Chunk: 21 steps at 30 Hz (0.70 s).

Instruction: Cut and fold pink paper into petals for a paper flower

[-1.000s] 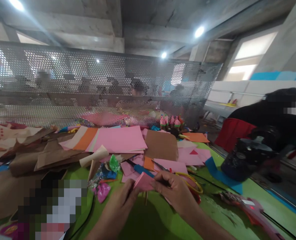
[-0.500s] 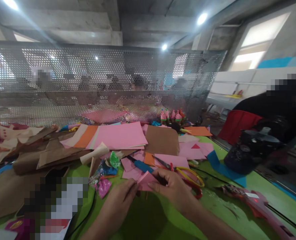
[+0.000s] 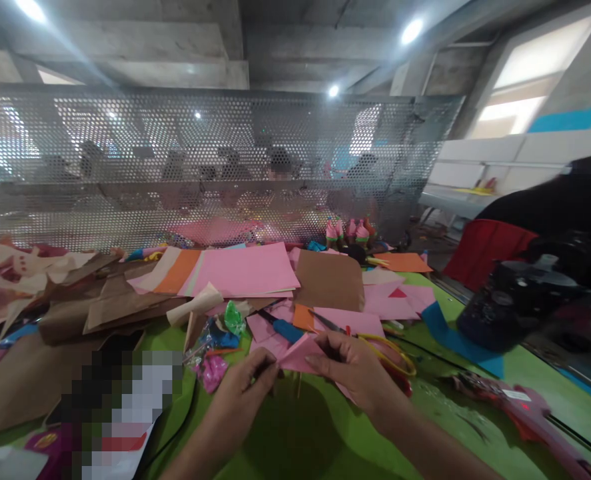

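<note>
Between my two hands is a small folded piece of pink paper [image 3: 299, 355], held above the green table. My left hand [image 3: 248, 383] pinches its left corner between thumb and fingers. On the other side, my right hand [image 3: 348, 363] grips the right edge, thumb in front and fingers behind. Just beyond the paper lies a blue-handled tool [image 3: 286, 329], its kind partly hidden. A pair of scissors with yellow and red handles [image 3: 400, 360] lies beside my right hand, partly covered by it. A thin stick [image 3: 296, 385] shows below the paper.
A pink glue gun [image 3: 520, 407] with a lit red light lies at the right. Pink sheets [image 3: 248, 270] and brown paper [image 3: 330, 277] are stacked behind. A dark jug [image 3: 500, 307] stands right. Small plastic bags [image 3: 212, 370] lie left. A perforated metal screen [image 3: 175, 167] closes the back.
The view has shifted slightly, so everything sits a little further right. The pink paper has tilted and shows a more pointed fold; both hands keep hold of it.
</note>
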Each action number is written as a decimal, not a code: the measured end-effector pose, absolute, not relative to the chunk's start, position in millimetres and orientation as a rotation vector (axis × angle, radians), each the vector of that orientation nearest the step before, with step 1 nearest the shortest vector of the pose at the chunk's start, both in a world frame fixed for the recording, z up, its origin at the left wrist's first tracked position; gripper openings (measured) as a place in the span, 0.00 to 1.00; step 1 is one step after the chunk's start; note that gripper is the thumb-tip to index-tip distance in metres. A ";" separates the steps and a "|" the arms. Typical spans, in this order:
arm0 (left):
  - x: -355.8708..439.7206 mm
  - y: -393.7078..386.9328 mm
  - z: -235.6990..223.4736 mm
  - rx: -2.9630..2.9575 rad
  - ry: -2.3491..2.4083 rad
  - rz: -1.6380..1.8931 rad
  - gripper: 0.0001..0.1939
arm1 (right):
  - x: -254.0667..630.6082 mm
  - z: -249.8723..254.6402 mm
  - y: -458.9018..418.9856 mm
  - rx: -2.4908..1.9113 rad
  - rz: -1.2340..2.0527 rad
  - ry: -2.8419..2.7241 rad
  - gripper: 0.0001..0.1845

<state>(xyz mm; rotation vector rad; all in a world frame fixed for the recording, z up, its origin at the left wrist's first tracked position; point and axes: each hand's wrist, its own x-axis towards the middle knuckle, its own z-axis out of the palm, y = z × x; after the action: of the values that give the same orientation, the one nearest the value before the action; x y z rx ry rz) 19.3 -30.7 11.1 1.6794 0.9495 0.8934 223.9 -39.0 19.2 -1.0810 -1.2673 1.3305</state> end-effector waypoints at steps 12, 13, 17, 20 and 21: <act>16.6 -29.1 18.9 1.623 0.942 0.823 0.17 | 223.0 30.0 -41.9 -1.105 1.356 -1.366 0.15; 16.6 -28.1 18.1 1.620 0.942 0.817 0.17 | 223.3 30.6 -42.1 -1.151 1.304 -1.416 0.15; 16.6 -24.7 12.1 1.621 0.937 0.805 0.14 | 224.7 29.6 -41.5 -1.274 1.038 -1.586 0.16; 15.1 -22.6 8.9 1.650 0.988 0.804 0.13 | 226.4 28.5 -39.4 -1.288 0.913 -1.609 0.15; 13.7 -21.5 8.5 1.662 1.026 0.805 0.13 | 226.8 29.2 -38.8 -1.294 0.885 -1.592 0.14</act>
<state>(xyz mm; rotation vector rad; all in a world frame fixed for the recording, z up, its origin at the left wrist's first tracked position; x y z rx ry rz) 13.7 -21.5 8.5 1.6617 1.0261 0.8046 226.8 -38.8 29.2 -1.2935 -1.5916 0.8849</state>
